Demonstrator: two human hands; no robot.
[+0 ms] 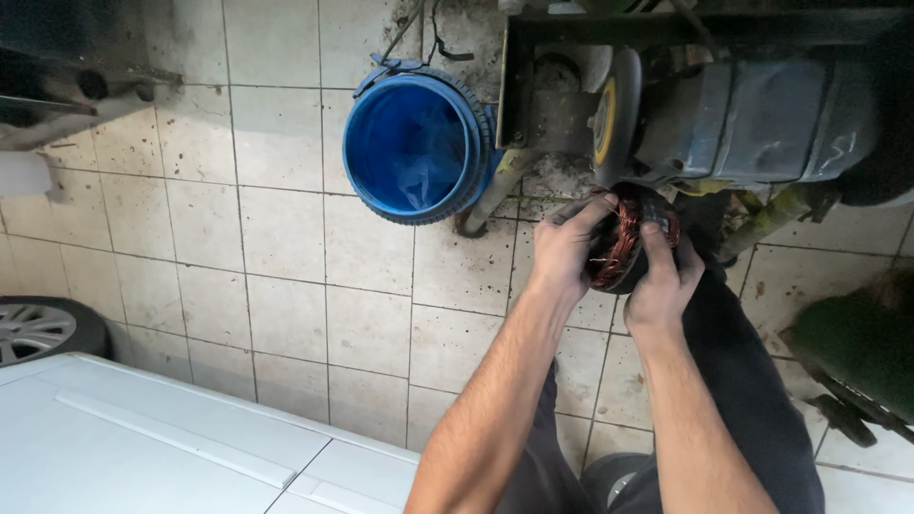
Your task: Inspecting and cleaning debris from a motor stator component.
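While you crouch over the tiled floor (pixel 286 286), both of your hands are closed on one item: a motor stator (pixel 624 249), a dark ring packed with copper windings.

Item held: stator, gripped between the two hands, directly below the grinding wheel (pixel 609 119) of a bench grinder (pixel 743 119); its top edge sits just beneath or against the wheel, and contact cannot be confirmed. The ring's open face tilts toward you, so its axis appears to run roughly from your chest up toward the wheel.

Left hand (pixel 564 249): wrapped round the left rim, thumb across the top, fingers curled under.

Right hand (pixel 662 281): clasping the right rim, index finger laid over the upper edge. Neither hand is nearer; they sit level on opposite sides.

Nearby: blue bucket (pixel 417 143), open-topped, standing left of the grinder, apart from the hands; white panel (pixel 143 438) at lower left; car wheel (pixel 38 328) at far left; green object (pixel 857 347) at right
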